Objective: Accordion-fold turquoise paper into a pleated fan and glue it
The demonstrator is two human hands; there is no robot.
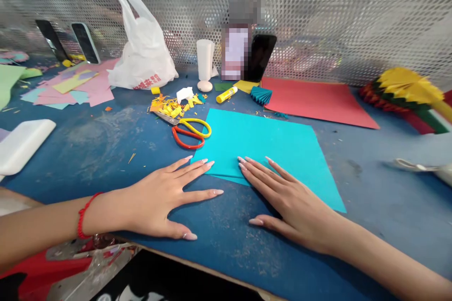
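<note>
Look first at the bright turquoise flat sheet of paper [271, 141], lying on the worn blue table [229, 235] in front of both hands. At the paper's near left corner, see the bare left hand [155, 200], palm down and fingers spread wide, gripping nothing. Three fingertips seem to rest on that corner, with pointing finger and thumb off the paper, over the table. Across the paper's near edge, see the bare right hand [287, 193], flat too, with longer fingers stretched out on the paper and thumb out to the side. Nothing gripped there either.

Along the paper's near edge, notice a thin second strip of turquoise. Cannot tell if from a fold or from another sheet. Might get a crooked line there from pressing down with edges not matched. Might also skid or twist from pushing harder with one hand than the other.

Over the paper's left edge, see metal scissors with red and yellow loop handles [176, 123]. Could drag or scratch the paper if bumped by the left hand. Past the paper's far left corner, see little yellow and orange paper scraps [173, 109]. Could make bumps if swept underneath. Beyond the paper's far edge, see a yellow tube-shaped glue stick [226, 95], lying on its side. Could roll onto the paper after a knock.
</note>
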